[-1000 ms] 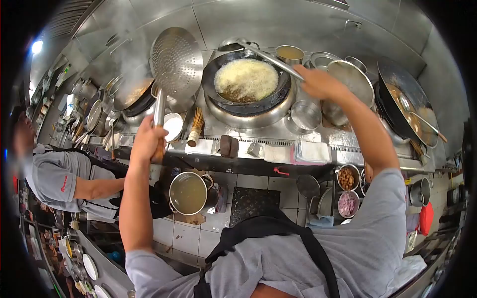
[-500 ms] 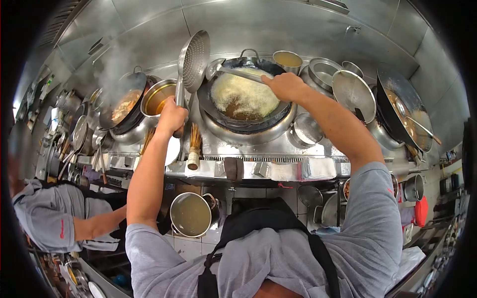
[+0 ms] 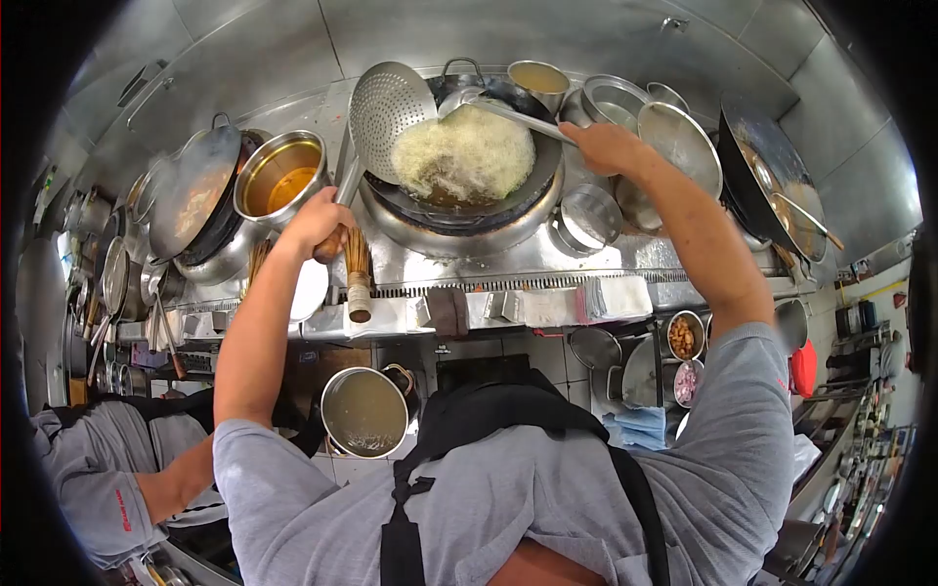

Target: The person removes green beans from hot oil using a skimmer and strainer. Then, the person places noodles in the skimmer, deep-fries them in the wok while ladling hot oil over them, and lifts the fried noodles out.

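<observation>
My left hand (image 3: 320,223) is wrapped round the handle of a large perforated skimmer (image 3: 383,112), whose bowl overlaps the left side of the central wok. A metal ladle (image 3: 518,116) is gripped by its handle in my right hand (image 3: 604,148); its bowl is at the wok's far side, partly hidden behind the food. Pale yellow, foamy food (image 3: 467,154) bubbles in the dark wok (image 3: 440,217), touching or overlapping the skimmer's right edge. Left of the wok, near my left hand, is a pot of orange-brown oil (image 3: 283,181).
A steaming wok (image 3: 200,190) is at left, another wok (image 3: 772,186) at right. A bamboo brush (image 3: 359,278), a small pot (image 3: 589,217) and a strainer (image 3: 684,146) are on the stove. Below stands a pot of liquid (image 3: 364,412). A co-worker's arm (image 3: 176,483) shows lower left.
The skimmer has gone from upright left of the wok to over its left edge, bowl tilted. The ladle has shifted from the wok's left side to its far side.
</observation>
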Action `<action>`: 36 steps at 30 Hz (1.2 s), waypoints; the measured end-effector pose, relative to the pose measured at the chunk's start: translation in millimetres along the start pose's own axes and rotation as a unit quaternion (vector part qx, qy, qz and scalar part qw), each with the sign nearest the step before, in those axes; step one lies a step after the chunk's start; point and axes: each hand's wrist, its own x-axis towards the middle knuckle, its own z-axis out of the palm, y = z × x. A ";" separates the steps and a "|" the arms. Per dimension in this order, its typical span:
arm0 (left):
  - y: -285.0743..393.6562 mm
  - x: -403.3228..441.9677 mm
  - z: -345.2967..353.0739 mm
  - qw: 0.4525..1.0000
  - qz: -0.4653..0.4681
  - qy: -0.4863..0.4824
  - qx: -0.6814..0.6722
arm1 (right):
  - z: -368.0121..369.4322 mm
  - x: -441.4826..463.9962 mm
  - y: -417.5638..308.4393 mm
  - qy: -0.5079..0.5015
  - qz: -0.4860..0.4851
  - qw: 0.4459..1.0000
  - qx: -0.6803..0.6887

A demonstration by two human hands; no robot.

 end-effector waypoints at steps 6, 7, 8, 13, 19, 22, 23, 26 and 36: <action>5.2 -20.4 34.1 0.992 -0.094 -0.032 -0.075 | 25.4 -24.2 35.3 -0.023 0.008 0.998 0.055; 5.7 -21.1 44.2 0.990 -0.101 -0.038 -0.092 | 28.1 -29.6 41.9 -0.030 0.008 0.998 0.063; 7.3 -20.1 54.9 0.990 -0.097 -0.034 -0.096 | 30.9 -36.3 48.7 -0.039 0.009 0.996 0.085; 25.3 -9.9 104.7 0.978 -0.150 -0.061 -0.132 | 53.8 -88.0 70.6 0.005 0.004 0.982 0.189; 47.8 7.1 151.3 0.951 -0.201 -0.117 -0.203 | 85.6 -157.7 62.7 -0.051 0.087 0.825 0.556; 55.7 11.7 174.0 0.948 -0.187 -0.095 -0.240 | 111.5 -194.7 41.5 -0.002 0.118 0.736 0.667; 54.3 17.5 178.5 0.943 -0.181 -0.108 -0.257 | 115.9 -211.0 27.4 0.023 0.139 0.709 0.691; 51.7 30.7 192.1 0.933 -0.154 -0.115 -0.305 | 152.4 -252.4 -8.7 0.119 0.186 0.752 0.621; 53.6 31.8 188.4 0.895 -0.074 -0.162 -0.410 | 227.4 -325.1 -58.1 0.040 0.276 0.849 0.449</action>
